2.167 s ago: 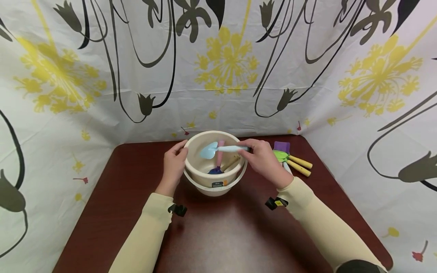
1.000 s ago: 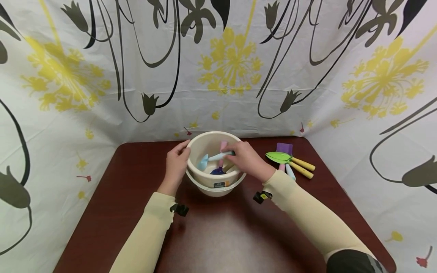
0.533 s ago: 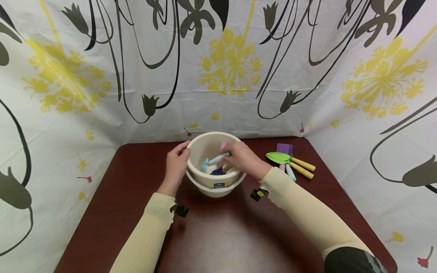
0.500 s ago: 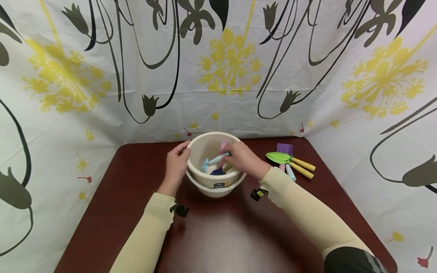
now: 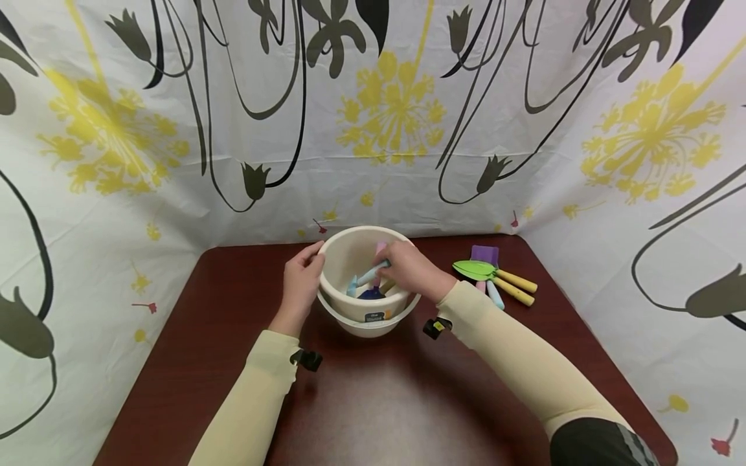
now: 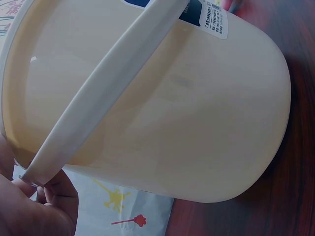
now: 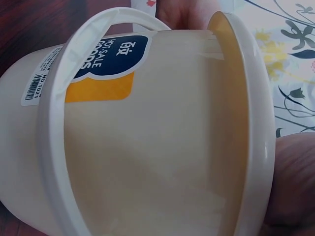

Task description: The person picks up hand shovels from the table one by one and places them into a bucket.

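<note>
A cream plastic bucket (image 5: 350,303) with a white carrying handle (image 6: 98,98) hanging down its front stands at the table's far middle. At its left side, my left hand (image 5: 299,281) grips the rim near the end of that handle. My right hand (image 5: 412,268) reaches over the right rim and holds a small light blue trowel (image 5: 367,276) by its handle, blade low inside the bucket. Also in the bucket lie a tool with a dark blue blade (image 5: 371,294) and pink handle, and a wooden-looking handle partly behind my hand. The right wrist view shows the bucket's label (image 7: 115,59).
Right of the bucket, several more small tools lie together on the dark red table (image 5: 245,291): a green trowel (image 5: 474,270), a purple blade (image 5: 485,255), yellow handles (image 5: 514,281), and pink and light blue handles. A patterned white curtain (image 5: 326,168) encloses the back and sides.
My right hand has lowered the light blue trowel from above the bucket's opening down into it, its handle now tilted up. My left hand stays at the rim.
</note>
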The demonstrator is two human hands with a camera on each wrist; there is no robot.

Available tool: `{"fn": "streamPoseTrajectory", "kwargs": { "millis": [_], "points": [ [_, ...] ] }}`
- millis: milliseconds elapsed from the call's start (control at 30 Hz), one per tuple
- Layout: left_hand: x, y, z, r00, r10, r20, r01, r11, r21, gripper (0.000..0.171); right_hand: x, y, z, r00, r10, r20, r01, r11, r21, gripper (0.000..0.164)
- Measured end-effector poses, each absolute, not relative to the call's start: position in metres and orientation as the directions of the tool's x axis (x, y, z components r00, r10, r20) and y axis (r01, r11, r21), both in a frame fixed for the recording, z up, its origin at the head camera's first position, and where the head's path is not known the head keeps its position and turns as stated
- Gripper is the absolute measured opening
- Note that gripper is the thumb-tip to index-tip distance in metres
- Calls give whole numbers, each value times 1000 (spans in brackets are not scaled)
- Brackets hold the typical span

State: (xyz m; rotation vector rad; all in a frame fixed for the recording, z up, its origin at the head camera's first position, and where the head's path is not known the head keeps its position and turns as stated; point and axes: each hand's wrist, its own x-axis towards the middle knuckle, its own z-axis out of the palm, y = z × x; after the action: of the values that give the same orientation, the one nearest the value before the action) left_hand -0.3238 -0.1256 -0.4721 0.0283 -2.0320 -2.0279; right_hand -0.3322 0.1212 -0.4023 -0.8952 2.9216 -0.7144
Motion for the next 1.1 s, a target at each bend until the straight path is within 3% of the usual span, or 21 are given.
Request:
{"fn": "streamPoseTrajectory", "kwargs": {
  "millis": [533,1100],
  "points": [
    [-321,-125,-470,-969,-190,161,160,20,987,37,-332,114,-403,-820,-563,99,-564,769,-301,2],
    [-321,-126,-471,-969,-188,162,159,27,987,36,-329,109,-398,-847,-530,52,-527,821,-218,9]
  ]
}}
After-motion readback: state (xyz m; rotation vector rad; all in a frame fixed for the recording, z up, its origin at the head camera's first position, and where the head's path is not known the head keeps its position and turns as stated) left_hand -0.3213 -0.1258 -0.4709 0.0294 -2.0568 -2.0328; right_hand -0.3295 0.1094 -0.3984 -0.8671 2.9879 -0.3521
